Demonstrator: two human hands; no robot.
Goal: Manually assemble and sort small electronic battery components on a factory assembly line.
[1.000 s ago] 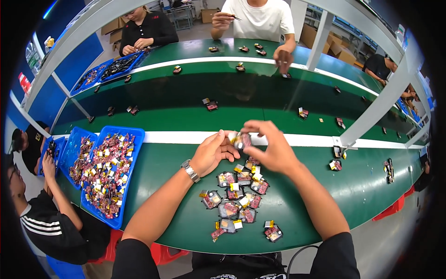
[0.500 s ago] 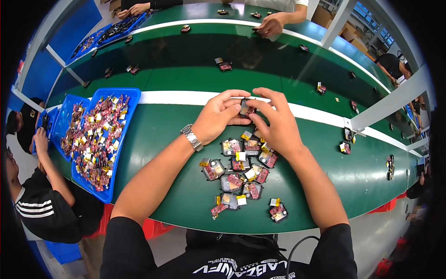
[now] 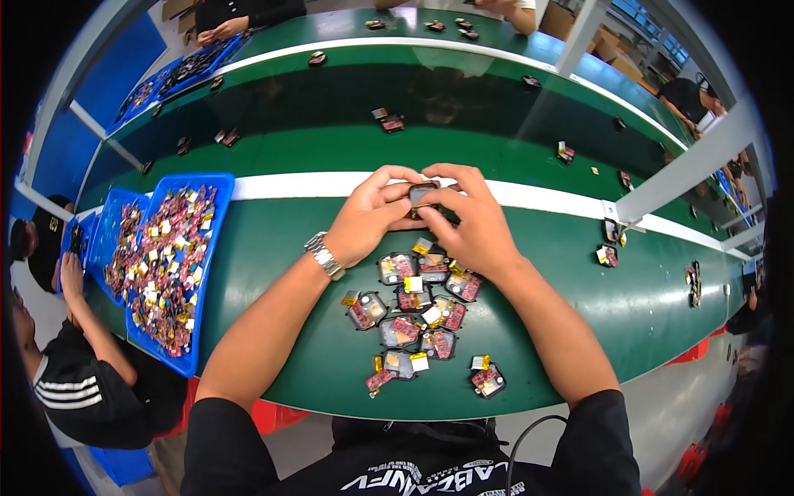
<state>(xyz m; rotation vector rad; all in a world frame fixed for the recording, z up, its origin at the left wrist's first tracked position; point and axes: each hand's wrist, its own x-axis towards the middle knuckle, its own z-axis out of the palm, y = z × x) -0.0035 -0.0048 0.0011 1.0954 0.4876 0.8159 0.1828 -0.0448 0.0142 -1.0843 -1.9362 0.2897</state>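
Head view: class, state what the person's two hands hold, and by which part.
Both the left hand and right hand pinch one small dark squarish part between fingertips, at its side edges.

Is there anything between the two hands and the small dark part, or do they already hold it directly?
Nothing visible stands between them. The left hand and the right hand both grip the small dark part with their fingertips, above the pile of similar parts on the green table.

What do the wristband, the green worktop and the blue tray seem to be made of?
Wristband: probably metal, silvery, shiny links. Green worktop: smooth, slightly glossy sheet, perhaps rubber or plastic belting; it mirrors light faintly. Blue tray: likely moulded plastic, uniform colour, rounded rim.
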